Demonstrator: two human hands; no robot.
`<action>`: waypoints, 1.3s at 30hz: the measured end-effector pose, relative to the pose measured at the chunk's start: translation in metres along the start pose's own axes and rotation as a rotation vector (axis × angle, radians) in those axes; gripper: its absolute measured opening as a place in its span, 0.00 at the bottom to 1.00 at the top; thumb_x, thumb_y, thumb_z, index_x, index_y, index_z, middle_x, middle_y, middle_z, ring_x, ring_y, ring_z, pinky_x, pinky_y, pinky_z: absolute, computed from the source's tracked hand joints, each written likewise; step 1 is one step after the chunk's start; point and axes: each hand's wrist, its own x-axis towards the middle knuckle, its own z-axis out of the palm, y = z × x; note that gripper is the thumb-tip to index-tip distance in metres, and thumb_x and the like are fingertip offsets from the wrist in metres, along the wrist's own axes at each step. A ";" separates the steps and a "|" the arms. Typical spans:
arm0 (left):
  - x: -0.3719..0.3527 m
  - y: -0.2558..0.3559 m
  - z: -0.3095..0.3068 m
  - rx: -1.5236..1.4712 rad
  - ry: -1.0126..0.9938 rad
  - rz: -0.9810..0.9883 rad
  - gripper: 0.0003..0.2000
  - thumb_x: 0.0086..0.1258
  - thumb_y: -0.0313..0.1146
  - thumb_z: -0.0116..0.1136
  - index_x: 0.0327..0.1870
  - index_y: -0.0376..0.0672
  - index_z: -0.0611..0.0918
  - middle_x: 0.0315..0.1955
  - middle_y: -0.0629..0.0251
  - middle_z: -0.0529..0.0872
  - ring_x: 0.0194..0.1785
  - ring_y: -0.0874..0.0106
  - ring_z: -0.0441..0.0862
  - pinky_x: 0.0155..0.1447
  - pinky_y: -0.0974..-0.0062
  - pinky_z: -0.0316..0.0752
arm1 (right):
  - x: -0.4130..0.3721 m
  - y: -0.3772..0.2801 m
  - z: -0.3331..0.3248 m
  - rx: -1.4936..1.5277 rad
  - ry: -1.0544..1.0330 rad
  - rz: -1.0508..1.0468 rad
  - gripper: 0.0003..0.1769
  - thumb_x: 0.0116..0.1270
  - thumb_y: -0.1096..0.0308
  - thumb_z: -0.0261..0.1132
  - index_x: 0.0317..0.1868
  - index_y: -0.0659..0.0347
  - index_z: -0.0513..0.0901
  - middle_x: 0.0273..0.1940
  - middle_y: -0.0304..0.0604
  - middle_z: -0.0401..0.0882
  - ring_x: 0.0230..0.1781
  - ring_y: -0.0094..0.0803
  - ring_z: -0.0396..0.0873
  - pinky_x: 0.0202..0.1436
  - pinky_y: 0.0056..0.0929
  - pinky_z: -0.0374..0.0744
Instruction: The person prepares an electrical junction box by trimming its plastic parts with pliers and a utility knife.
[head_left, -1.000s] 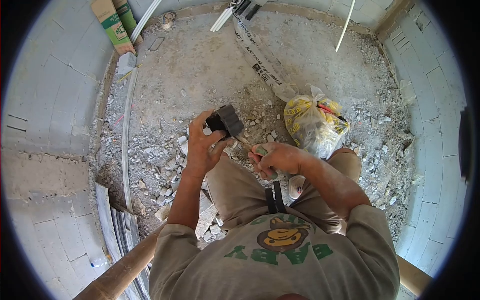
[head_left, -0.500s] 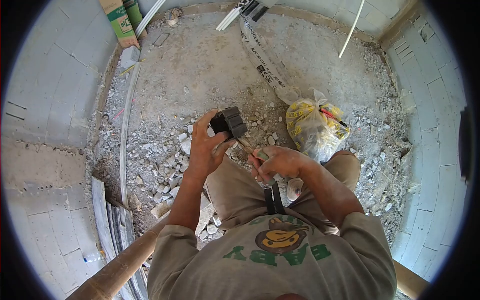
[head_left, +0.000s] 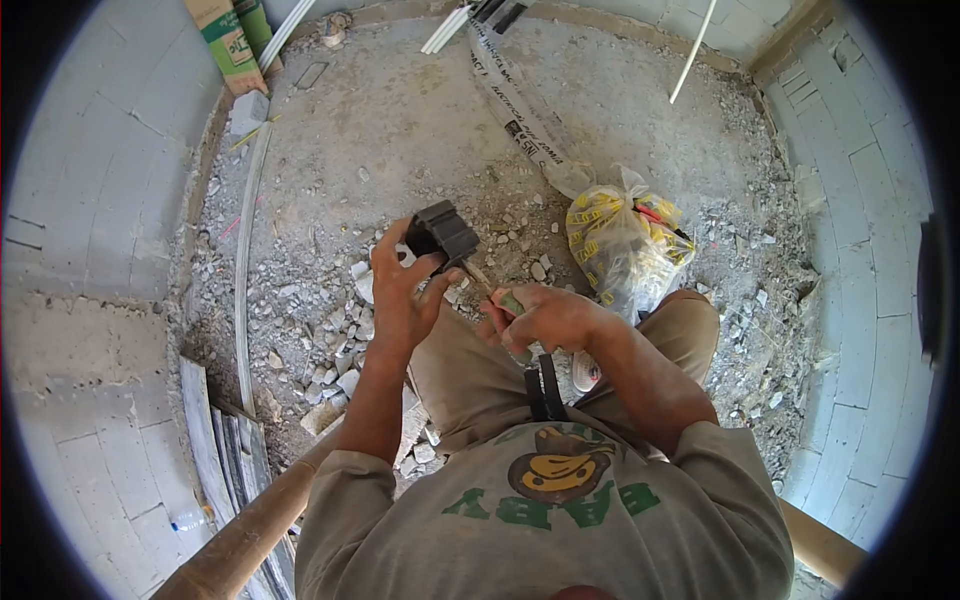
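A black plastic box (head_left: 452,236), hollow on one side, is tilted above the rubble floor between my knees. My left hand (head_left: 402,292) grips it from the left, fingers behind and at its lower edge. In my right hand (head_left: 552,318) is a tool with a green handle (head_left: 511,303); its thin shaft (head_left: 477,273) points up and left to the lower edge of the box. Whether the tip touches the box is too small to tell.
A clear bag with yellow printed contents (head_left: 628,245) sits beyond my right knee. Broken stones (head_left: 345,340) lie to the left. A long printed plastic sleeve (head_left: 520,120) crosses the floor. A wooden pole (head_left: 250,530) is at lower left, near grey strips (head_left: 225,450).
The box and both hands have shifted slightly left in the view, with the box turned a little. The whole scene has also shifted slightly left. Both grips stay the same.
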 end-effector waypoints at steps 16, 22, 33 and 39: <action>-0.019 -0.003 0.002 -0.120 -0.033 -0.002 0.11 0.54 0.29 0.75 0.37 0.41 0.86 0.63 0.46 0.70 0.65 0.50 0.69 0.67 0.58 0.66 | 0.001 0.014 -0.010 -0.041 -0.075 0.010 0.24 0.51 0.75 0.64 0.51 0.68 0.74 0.44 0.46 0.82 0.44 0.32 0.82 0.40 0.25 0.77; -0.011 -0.006 -0.018 -0.024 -0.157 0.154 0.13 0.51 0.27 0.74 0.40 0.43 0.87 0.64 0.48 0.70 0.66 0.48 0.69 0.68 0.57 0.65 | 0.016 0.068 0.002 0.289 -0.247 -0.125 0.23 0.52 0.74 0.64 0.51 0.68 0.74 0.41 0.45 0.82 0.40 0.33 0.83 0.41 0.26 0.79; -0.021 0.005 -0.003 -0.063 -0.066 0.030 0.12 0.51 0.28 0.75 0.36 0.40 0.85 0.60 0.46 0.71 0.63 0.51 0.70 0.64 0.59 0.67 | -0.003 0.043 0.002 0.098 -0.133 -0.067 0.22 0.52 0.75 0.61 0.51 0.63 0.74 0.42 0.45 0.81 0.45 0.30 0.82 0.39 0.25 0.77; -0.025 -0.004 -0.014 -0.150 -0.133 0.025 0.12 0.53 0.26 0.73 0.39 0.41 0.86 0.61 0.48 0.72 0.65 0.52 0.70 0.64 0.60 0.68 | 0.015 0.070 0.026 -0.408 0.332 -0.343 0.20 0.57 0.73 0.60 0.52 0.63 0.73 0.42 0.48 0.81 0.46 0.38 0.82 0.48 0.33 0.77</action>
